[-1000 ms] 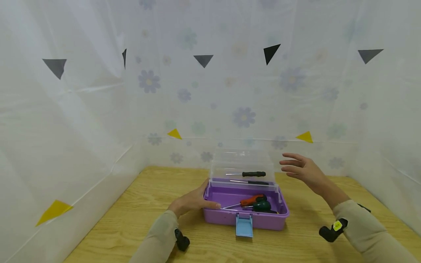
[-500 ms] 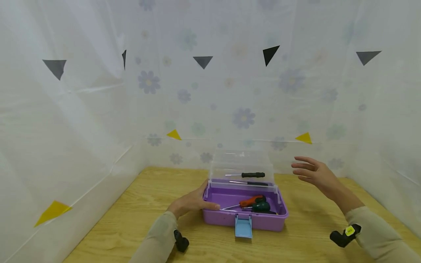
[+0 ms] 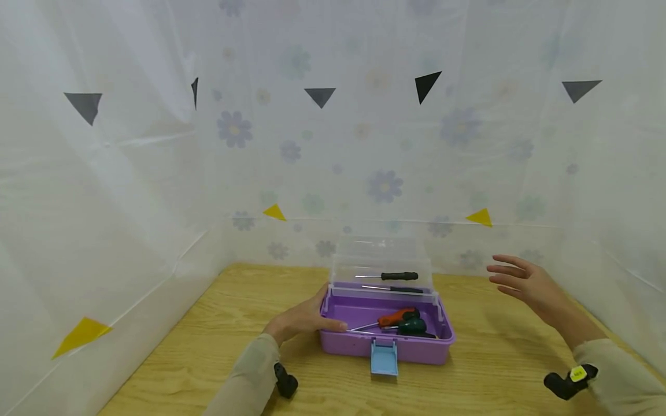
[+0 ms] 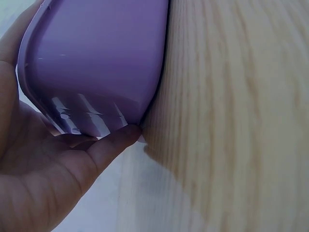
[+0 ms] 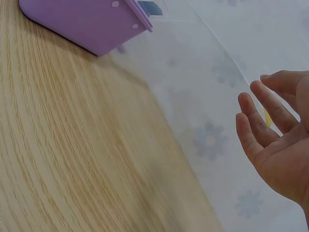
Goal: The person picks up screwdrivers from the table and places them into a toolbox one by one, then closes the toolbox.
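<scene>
A purple toolbox [image 3: 359, 345] stands on the table with its clear lid [image 3: 380, 251] tipped back and its blue latch [image 3: 384, 359] hanging down in front. My left hand [image 3: 304, 316] grips the box's left end, thumb on the front rim; the left wrist view shows fingers around the purple wall [image 4: 96, 58]. Inside lie an orange-handled screwdriver [image 3: 395, 317] and a green-handled screwdriver [image 3: 413, 326], plus a dark piece partly hidden by the front wall. A black-handled screwdriver [image 3: 399, 276] and another dark handle show at the lid. Raised to the right, my right hand [image 3: 536, 289] holds nothing, fingers spread.
The wooden table [image 3: 499, 370] extends around the box. White flowered sheeting [image 3: 385, 144] encloses the back and both sides, with black and yellow triangles on it. In the right wrist view the box's end wall [image 5: 82, 24] is apart from the hand.
My right hand has moved right and slightly down, away from the toolbox, its fingers still spread. The left hand and the box stay in place.
</scene>
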`<action>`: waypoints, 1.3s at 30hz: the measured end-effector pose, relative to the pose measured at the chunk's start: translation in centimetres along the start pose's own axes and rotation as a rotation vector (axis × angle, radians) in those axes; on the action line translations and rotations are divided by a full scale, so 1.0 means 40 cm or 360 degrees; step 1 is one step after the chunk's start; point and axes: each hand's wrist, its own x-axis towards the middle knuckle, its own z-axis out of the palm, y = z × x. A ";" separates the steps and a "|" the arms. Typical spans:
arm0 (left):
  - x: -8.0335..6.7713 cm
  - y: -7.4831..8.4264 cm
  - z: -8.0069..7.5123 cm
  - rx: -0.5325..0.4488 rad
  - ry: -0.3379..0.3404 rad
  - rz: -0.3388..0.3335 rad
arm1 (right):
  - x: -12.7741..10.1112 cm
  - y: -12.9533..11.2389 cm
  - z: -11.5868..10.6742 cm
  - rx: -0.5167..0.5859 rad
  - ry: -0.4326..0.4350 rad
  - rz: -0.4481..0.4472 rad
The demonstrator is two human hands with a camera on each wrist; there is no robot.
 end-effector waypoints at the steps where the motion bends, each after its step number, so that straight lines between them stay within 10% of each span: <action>1: 0.000 0.001 0.000 0.0000 0.0000 -0.0002 | -0.006 0.003 -0.007 0.0017 0.0003 -0.0001; 28: -0.002 -0.003 -0.001 0.0007 0.0002 -0.0008 | -0.129 0.048 -0.157 -0.0179 0.0179 0.0151; 39: 0.003 -0.010 -0.002 -0.0022 -0.0007 -0.0012 | -0.155 0.073 -0.179 -0.0823 0.0265 0.0349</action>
